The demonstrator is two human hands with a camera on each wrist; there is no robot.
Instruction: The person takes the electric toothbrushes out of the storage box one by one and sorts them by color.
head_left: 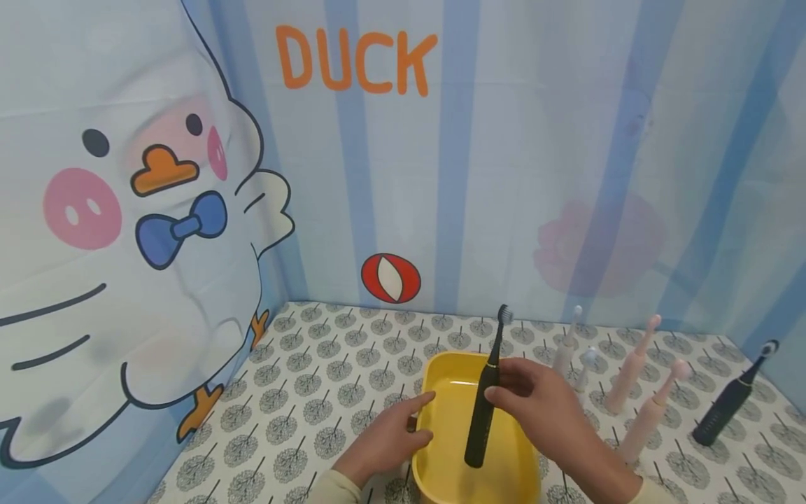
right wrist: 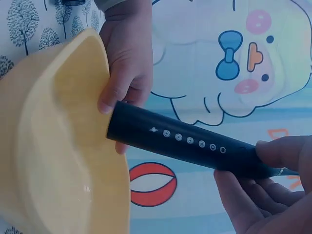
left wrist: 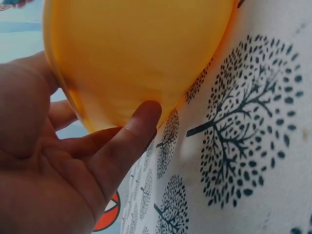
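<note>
My right hand (head_left: 544,406) pinches a black electric toothbrush (head_left: 481,413) by the upper part of its handle. Its brush head points up, and the handle's lower end hangs over a yellow plastic basin (head_left: 434,371). In the right wrist view, a row of several small round marks runs along the toothbrush handle (right wrist: 185,139). My left hand (head_left: 393,434) holds the basin's left rim between thumb and fingers. The left wrist view shows that hand (left wrist: 92,156) up close against the yellow wall (left wrist: 141,53).
Right of the basin, pink electric toothbrushes (head_left: 645,423), paler ones (head_left: 564,350) and a second black one (head_left: 724,409) stand upright on the tree-patterned cloth (head_left: 302,392). A curtain (head_left: 409,175) with a duck print hangs behind and to the left.
</note>
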